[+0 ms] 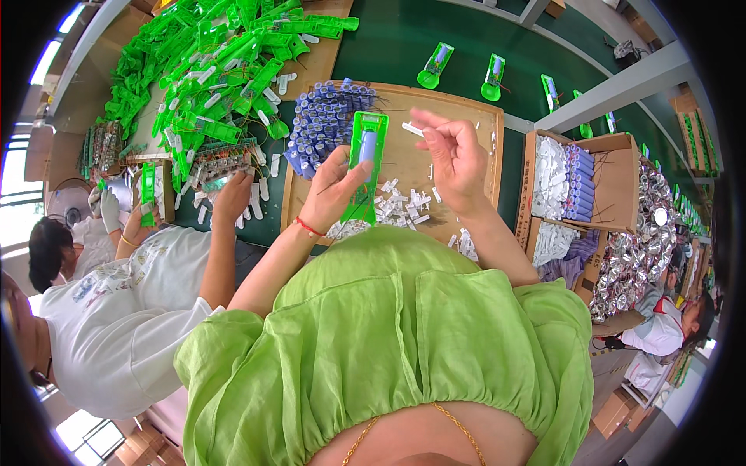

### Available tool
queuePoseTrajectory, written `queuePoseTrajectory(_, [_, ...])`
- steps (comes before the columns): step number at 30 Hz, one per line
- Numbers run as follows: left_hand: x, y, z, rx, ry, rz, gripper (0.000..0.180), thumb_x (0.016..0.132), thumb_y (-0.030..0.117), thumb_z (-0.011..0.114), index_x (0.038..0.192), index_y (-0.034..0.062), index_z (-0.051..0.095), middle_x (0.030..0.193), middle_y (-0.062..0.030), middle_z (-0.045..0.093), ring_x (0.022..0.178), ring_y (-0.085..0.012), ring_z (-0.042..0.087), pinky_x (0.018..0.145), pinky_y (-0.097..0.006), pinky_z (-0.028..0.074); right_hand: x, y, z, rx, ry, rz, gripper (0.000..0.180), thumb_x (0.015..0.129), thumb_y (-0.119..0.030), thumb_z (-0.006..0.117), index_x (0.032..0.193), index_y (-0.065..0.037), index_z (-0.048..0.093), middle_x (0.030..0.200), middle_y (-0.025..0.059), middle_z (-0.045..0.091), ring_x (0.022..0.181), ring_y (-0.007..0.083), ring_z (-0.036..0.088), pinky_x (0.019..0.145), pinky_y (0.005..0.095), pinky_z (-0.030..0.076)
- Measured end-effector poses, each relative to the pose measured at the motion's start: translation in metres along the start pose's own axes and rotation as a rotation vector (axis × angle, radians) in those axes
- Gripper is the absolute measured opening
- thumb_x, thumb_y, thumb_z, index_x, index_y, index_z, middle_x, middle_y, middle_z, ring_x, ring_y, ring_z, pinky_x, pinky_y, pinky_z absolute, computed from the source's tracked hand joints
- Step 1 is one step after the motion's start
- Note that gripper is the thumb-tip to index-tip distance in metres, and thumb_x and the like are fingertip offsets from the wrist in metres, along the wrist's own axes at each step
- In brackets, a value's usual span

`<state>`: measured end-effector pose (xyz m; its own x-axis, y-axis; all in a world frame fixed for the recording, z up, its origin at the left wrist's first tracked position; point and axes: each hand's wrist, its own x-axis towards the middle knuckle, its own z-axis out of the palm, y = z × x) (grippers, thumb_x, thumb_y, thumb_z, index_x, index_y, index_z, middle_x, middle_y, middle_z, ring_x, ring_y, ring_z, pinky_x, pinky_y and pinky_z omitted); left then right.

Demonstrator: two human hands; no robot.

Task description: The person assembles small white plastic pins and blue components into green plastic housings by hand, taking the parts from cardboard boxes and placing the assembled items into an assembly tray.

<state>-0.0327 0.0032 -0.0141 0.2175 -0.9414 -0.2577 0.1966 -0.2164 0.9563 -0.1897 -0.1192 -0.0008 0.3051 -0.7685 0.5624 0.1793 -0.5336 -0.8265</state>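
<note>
1. Over the wooden board (466, 116), seen from the head camera, the left hand (332, 190) has its fingers clamped on a green plastic shell (365, 167) with a blue battery (367, 145) already seated in it. The right hand (454, 155) hovers just beside, fingertips pinched together, perhaps on a small white piece; I cannot tell.
2. I'd judge this one part-assembled: finished shells (435, 66) lie on the green belt (404, 39), while a heap of batteries (326, 120) and small white clips (400, 203) waits on the board.
3. To the right, a cardboard box (614, 182) holds white parts and stacked blue batteries; a pile of green shells (217, 62) lies at left.
</note>
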Motion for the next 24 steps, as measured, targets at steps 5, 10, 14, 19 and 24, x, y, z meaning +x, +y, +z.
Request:
queuePoseTrajectory(5, [0.001, 0.001, -0.009, 0.128, -0.008, -0.01, 0.026, 0.095, 0.02, 0.056, 0.112, 0.0011, 0.052, 0.09, -0.009, 0.065, 0.078, -0.0155, 0.066, 0.065, -0.027, 0.052, 0.005, 0.011, -0.001, 0.141, -0.12, 0.265, 0.013, 0.085, -0.007, 0.067, 0.087, 0.0, 0.055, 0.079, 0.0111, 0.068, 0.067, 0.0163, 0.066, 0.055, 0.0254, 0.052])
queuePoseTrajectory(10, [0.003, 0.032, -0.018, 0.575, -0.046, -0.082, 0.033, 0.085, 0.03, 0.066, 0.099, -0.0004, 0.063, 0.07, -0.006, 0.063, 0.059, -0.0103, 0.06, 0.054, -0.027, 0.048, 0.026, 0.031, -0.013, -0.098, -0.451, 0.037, 0.013, 0.079, -0.008, 0.071, 0.083, -0.001, 0.062, 0.079, 0.0086, 0.067, 0.07, 0.0195, 0.066, 0.059, 0.0286, 0.051])
queuePoseTrajectory(14, [0.017, 0.025, -0.045, 0.569, -0.171, -0.11, 0.035, 0.086, 0.031, 0.063, 0.104, 0.0005, 0.064, 0.073, -0.0066, 0.066, 0.06, -0.011, 0.063, 0.057, -0.029, 0.051, 0.047, 0.025, -0.019, -0.158, -0.676, -0.075, 0.008, 0.081, 0.002, 0.066, 0.09, 0.001, 0.065, 0.091, 0.0088, 0.068, 0.078, 0.0161, 0.067, 0.068, 0.0265, 0.056])
queuePoseTrajectory(19, [0.029, 0.053, -0.046, 0.686, -0.25, -0.245, 0.041, 0.087, 0.036, 0.061, 0.108, 0.0016, 0.064, 0.074, -0.0084, 0.067, 0.061, -0.0133, 0.064, 0.059, -0.03, 0.051, 0.049, 0.026, -0.013, -0.232, -0.767, -0.203, 0.014, 0.079, 0.002, 0.065, 0.093, 0.0, 0.064, 0.094, 0.0103, 0.066, 0.082, 0.024, 0.066, 0.07, 0.0312, 0.055])
queuePoseTrajectory(24, [0.032, 0.058, -0.044, 0.775, -0.316, -0.172, 0.043, 0.085, 0.039, 0.062, 0.104, 0.0002, 0.065, 0.072, -0.0107, 0.065, 0.064, -0.0167, 0.064, 0.061, -0.033, 0.05, 0.047, 0.037, -0.008, -0.217, -0.871, -0.206, 0.013, 0.08, 0.002, 0.064, 0.093, 0.001, 0.063, 0.091, 0.0108, 0.065, 0.082, 0.0263, 0.064, 0.07, 0.0336, 0.053])
